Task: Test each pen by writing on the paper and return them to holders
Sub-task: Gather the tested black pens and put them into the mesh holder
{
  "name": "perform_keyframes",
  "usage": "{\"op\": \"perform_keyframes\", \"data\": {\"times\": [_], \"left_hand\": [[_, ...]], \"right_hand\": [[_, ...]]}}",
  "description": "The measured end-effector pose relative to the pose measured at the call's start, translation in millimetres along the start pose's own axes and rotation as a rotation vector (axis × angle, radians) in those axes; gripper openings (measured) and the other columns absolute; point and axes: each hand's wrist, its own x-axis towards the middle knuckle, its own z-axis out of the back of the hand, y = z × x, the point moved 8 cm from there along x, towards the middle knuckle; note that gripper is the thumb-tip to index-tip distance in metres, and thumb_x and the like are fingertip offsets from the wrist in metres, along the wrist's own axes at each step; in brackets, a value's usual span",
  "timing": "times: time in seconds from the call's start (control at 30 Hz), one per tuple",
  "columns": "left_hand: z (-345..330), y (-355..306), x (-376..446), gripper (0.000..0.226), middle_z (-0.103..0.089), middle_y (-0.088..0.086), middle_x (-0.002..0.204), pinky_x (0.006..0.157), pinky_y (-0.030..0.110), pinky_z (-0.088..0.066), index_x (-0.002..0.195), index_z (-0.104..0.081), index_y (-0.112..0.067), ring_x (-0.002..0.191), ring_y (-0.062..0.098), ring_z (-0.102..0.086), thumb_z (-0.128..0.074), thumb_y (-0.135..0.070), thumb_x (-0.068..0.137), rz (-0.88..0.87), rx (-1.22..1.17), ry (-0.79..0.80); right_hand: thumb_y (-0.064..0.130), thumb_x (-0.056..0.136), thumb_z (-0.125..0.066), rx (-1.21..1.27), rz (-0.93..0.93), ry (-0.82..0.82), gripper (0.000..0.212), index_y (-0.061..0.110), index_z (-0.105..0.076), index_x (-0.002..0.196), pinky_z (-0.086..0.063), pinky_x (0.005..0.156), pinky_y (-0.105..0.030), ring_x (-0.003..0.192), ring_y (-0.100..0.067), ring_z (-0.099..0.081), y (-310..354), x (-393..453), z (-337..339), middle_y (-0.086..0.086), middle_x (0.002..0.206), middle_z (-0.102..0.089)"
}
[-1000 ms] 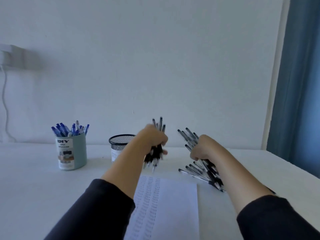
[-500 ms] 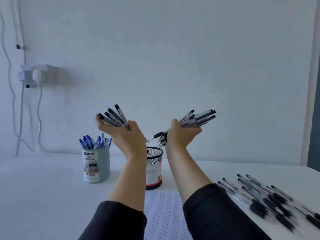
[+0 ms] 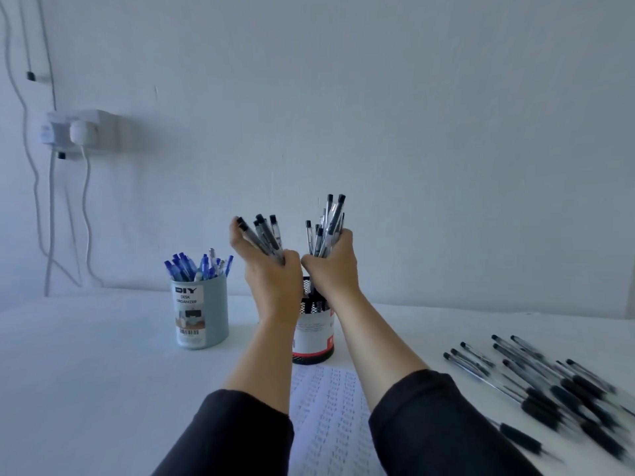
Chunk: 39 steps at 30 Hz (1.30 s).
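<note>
My left hand [image 3: 271,280] grips a bundle of black pens [image 3: 264,235], their caps pointing up and to the left. My right hand [image 3: 331,269] grips a second bundle of black pens [image 3: 328,223], held nearly upright. Both hands meet side by side just above the black mesh holder [image 3: 313,334], which is largely hidden behind my wrists. The lower ends of the right bundle reach down toward the holder's mouth. A sheet of paper [image 3: 326,417] covered in written lines lies between my forearms.
A pale blue holder [image 3: 200,316] full of blue pens [image 3: 196,266] stands left of the mesh one. Several loose black pens [image 3: 536,383] lie spread on the white table [image 3: 86,372] at the right. A wall socket with cables [image 3: 77,132] hangs at the left.
Both hands have come together and lowered toward the mesh holder. The two bundles, earlier fanned outward, now stand more upright. The view has shifted left and the holders look nearer.
</note>
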Motion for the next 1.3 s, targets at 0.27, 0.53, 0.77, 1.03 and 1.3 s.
{"op": "perform_keyframes", "data": {"times": [0.27,0.53,0.77,1.03,1.3], "left_hand": [[-18,25,10,0.041,-0.057,0.003,0.076,0.065,0.039,-0.05,0.111,-0.046,-0.016,0.063,0.018,-0.055,-0.053,0.005,0.075,0.186,0.129,0.277],[-27,14,8,0.029,-0.056,0.007,0.099,0.081,0.044,-0.047,0.105,-0.053,-0.02,0.094,0.024,-0.053,-0.057,-0.007,0.08,0.282,0.027,0.389],[-28,13,10,0.054,-0.039,-0.002,0.142,0.102,0.038,-0.027,0.146,-0.031,-0.024,0.135,0.019,-0.031,-0.04,-0.045,0.097,0.312,-0.073,0.391],[-24,16,4,0.04,-0.053,0.002,0.13,0.094,0.034,-0.04,0.13,-0.047,-0.025,0.124,0.024,-0.047,-0.053,-0.036,0.092,0.369,-0.098,0.397],[-29,24,7,0.051,-0.05,0.004,0.138,0.103,0.038,-0.036,0.145,-0.035,-0.03,0.121,0.021,-0.051,-0.042,-0.035,0.095,0.348,-0.007,0.441]], "right_hand": [[0.011,0.066,-0.067,-0.012,-0.058,0.207,0.038,0.003,-0.056,0.101,-0.05,0.053,-0.025,0.07,-0.019,-0.065,-22,-1,-7,-0.014,0.086,-0.066],[0.009,0.059,-0.079,-0.038,-0.051,0.406,0.061,-0.002,-0.048,0.11,-0.051,0.067,-0.021,0.077,-0.008,-0.066,-9,-2,-15,-0.002,0.085,-0.066],[0.015,0.071,-0.082,-0.117,-0.165,0.446,0.105,0.015,-0.009,0.147,-0.038,0.088,-0.028,0.116,-0.021,-0.05,-14,-4,-12,-0.008,0.131,-0.05],[0.01,0.077,-0.075,-0.13,-0.229,0.442,0.115,0.021,0.012,0.151,-0.029,0.108,-0.041,0.141,-0.03,-0.026,-11,-7,-10,-0.014,0.155,-0.022],[0.035,0.087,-0.065,-0.033,-0.183,0.392,0.086,0.025,-0.01,0.152,-0.028,0.105,-0.037,0.139,-0.027,-0.032,-3,-9,-10,-0.009,0.151,-0.032]]}}
